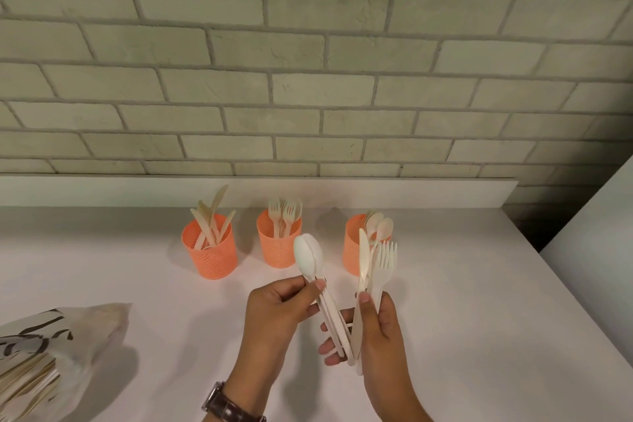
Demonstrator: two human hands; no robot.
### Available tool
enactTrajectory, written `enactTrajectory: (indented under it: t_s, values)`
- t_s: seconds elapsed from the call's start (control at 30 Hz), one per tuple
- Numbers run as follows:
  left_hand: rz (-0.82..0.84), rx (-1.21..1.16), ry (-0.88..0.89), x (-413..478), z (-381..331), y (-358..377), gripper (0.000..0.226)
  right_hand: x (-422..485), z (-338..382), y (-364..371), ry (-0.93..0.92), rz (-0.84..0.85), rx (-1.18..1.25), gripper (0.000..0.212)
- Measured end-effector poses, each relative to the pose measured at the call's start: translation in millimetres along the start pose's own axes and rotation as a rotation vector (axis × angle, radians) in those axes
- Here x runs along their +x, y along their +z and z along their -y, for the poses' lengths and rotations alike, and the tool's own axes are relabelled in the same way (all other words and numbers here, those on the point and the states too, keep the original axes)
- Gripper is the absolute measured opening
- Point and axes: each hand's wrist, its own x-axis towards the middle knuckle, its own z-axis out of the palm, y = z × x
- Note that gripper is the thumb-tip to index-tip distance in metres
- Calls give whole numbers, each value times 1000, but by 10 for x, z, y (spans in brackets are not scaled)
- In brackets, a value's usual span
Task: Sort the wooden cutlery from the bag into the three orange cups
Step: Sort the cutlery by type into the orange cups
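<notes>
Three orange mesh cups stand in a row at the back of the white counter: the left cup [210,259] holds knives, the middle cup [275,247] holds forks, the right cup [352,250] holds spoons. My left hand [277,315] pinches the handles of pale wooden spoons [308,255], bowls pointing up. My right hand [380,329] grips a fanned bunch of a knife [363,253] and forks [385,264] in front of the right cup. The two bundles cross at their lower ends between my hands.
A clear plastic bag [51,346] with black print lies at the lower left, with more wooden cutlery inside. A grey brick wall rises behind a low white ledge [257,190]. The counter's right edge [561,288] runs diagonally.
</notes>
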Motion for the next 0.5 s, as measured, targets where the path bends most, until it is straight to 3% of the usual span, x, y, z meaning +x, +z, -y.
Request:
enactTrajectory:
  t_s: [0.23,0.37,0.5]
  values:
    - [7,-8,20,311,35,254,8,53,-66,-324,53,-126,30,19]
    - [-6,97,182,696,-14,562,17,118,-100,-660,14,-211,-18,16]
    - [-139,211,378,1130,-62,918,20,222,-32,-967,-37,-277,-104,15]
